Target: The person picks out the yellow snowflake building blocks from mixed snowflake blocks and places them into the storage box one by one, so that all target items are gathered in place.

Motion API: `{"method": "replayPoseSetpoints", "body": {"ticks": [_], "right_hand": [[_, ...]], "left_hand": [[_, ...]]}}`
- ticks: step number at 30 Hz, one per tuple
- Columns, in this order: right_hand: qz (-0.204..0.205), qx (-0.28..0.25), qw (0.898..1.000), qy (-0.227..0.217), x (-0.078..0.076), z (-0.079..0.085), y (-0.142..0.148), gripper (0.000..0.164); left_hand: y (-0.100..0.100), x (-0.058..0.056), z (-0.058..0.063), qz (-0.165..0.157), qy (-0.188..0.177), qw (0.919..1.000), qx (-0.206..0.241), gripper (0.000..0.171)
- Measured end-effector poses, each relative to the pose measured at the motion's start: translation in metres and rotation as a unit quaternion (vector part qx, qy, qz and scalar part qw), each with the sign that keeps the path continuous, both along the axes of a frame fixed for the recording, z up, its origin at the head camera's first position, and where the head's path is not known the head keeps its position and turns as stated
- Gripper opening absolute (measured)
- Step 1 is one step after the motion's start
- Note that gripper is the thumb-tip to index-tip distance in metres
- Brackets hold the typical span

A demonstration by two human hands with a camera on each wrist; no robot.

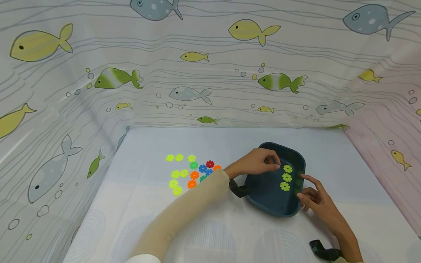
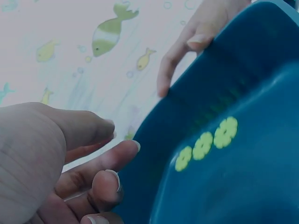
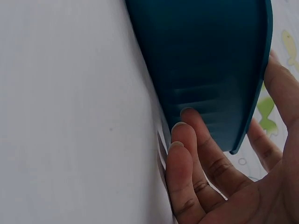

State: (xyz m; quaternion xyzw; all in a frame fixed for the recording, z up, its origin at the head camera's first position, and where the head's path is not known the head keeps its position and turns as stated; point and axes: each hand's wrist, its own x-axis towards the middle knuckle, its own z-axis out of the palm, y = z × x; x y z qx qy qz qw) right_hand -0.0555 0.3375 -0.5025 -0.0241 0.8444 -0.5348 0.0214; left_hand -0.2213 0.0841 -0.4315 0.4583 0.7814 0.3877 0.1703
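A dark blue tray (image 1: 266,190) with raised walls sits on the table's right side. Three yellow-green notched plastic discs (image 1: 287,177) lie in a row on its floor, near the right wall. Above the tray's far part is my left hand (image 1: 258,162), its fingers bent loosely. The left wrist view shows a gap between thumb and forefinger, with no disc (image 2: 202,145) between them. My right hand (image 1: 317,201) holds the tray's right side, with thumb and forefinger at the rim. Its other fingers (image 3: 180,163) rest against the outer wall, low by the tabletop.
Left of the tray lies a loose group of notched discs: yellow-green (image 1: 175,174), orange (image 1: 194,175), blue (image 1: 203,168), green (image 1: 193,165) and red (image 1: 209,164). My left forearm (image 1: 187,208) crosses in front and hides some. Fish-patterned cloth walls (image 1: 158,109) enclose the white table (image 1: 144,146).
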Motion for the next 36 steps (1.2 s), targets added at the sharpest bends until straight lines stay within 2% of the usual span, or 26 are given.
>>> {"method": "replayPoseSetpoints", "body": {"ticks": [8, 20, 27, 36], "right_hand": [[-0.004, 0.003, 1.0, -0.002, 0.002, -0.003, 0.002, 0.069], [-0.002, 0.004, 1.0, 0.002, 0.002, -0.002, 0.002, 0.069], [-0.005, 0.009, 1.0, -0.004, 0.001, -0.002, 0.002, 0.068], [-0.013, 0.011, 1.0, -0.006, 0.001, -0.002, 0.0, 0.068]], "left_hand": [[-0.036, -0.006, -0.004, 0.021, -0.009, 0.9995, 0.02, 0.013], [-0.099, -0.015, -0.013, 0.09, -0.007, 0.9958, 0.014, 0.014], [-0.134, -0.02, -0.02, 0.15, -0.021, 0.9885, 0.0, 0.02], [-0.178, -0.022, -0.035, 0.201, -0.056, 0.978, 0.0, 0.025]]}}
